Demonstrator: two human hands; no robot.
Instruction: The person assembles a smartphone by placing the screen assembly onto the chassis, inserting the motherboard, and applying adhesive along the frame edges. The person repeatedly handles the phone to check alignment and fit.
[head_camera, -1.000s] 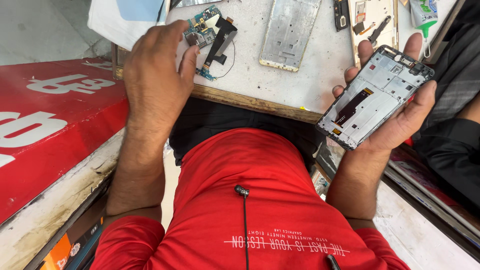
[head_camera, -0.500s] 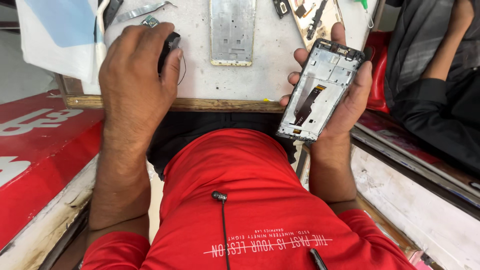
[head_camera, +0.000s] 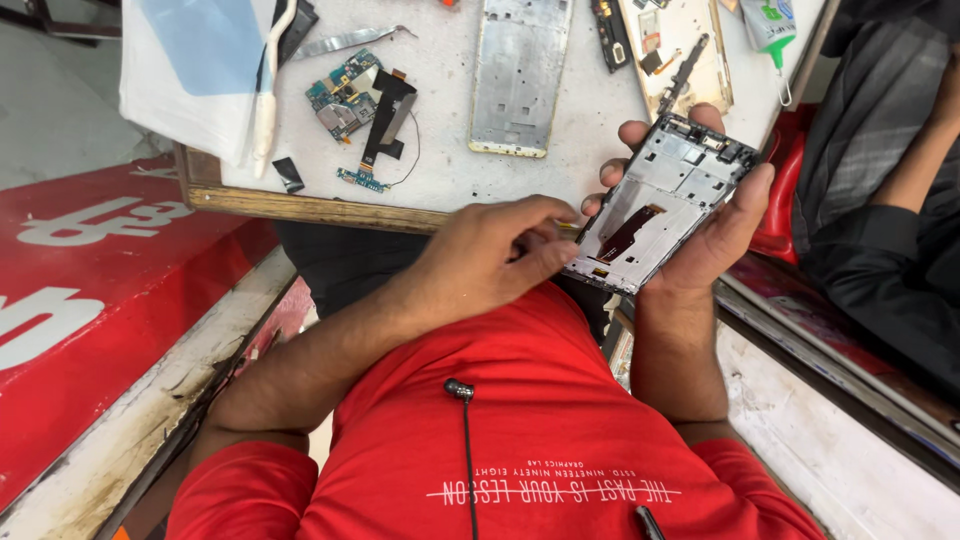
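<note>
My right hand (head_camera: 722, 232) holds an opened phone frame (head_camera: 660, 200) tilted above my lap, its inner side up with a dark strip in the middle. My left hand (head_camera: 480, 268) reaches across my red shirt. Its thumb and fingertips pinch together at the frame's lower corner. Whether something small sits between those fingers is hidden. On the white worktable (head_camera: 440, 170) beyond lie a green circuit board (head_camera: 342, 95) with a black flex cable (head_camera: 385, 125) and a silver metal phone plate (head_camera: 520, 75).
Tweezers (head_camera: 345, 42), a white brush (head_camera: 268, 95) and a white-and-blue sheet (head_camera: 190, 70) lie at the table's left. A gold cover with small parts (head_camera: 685, 50) and a glue bottle (head_camera: 770, 22) lie at its right. Another person's dark sleeve (head_camera: 880, 240) is on the right; a red board (head_camera: 100, 300) on the left.
My left hand has left the circuit board on the table and come down to the phone frame's lower corner. The board and cable now lie uncovered. My right hand still holds the frame.
</note>
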